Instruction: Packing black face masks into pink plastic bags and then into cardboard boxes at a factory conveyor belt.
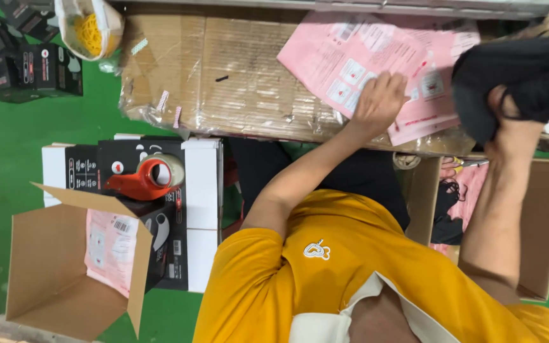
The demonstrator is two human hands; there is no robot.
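Note:
My left hand lies flat, fingers spread, on a stack of pink plastic mailer bags lying on a cardboard-covered table. My right hand is raised at the right and grips a black fabric item from below, above the table's right end. My yellow shirt fills the bottom of the view.
An open cardboard box with a pink mailer inside stands at lower left. Beside it, a red tape dispenser rests on stacked black-and-white boxes. More black boxes lie on the green floor. A bag of yellow rubber bands sits at upper left. Another carton stands at right.

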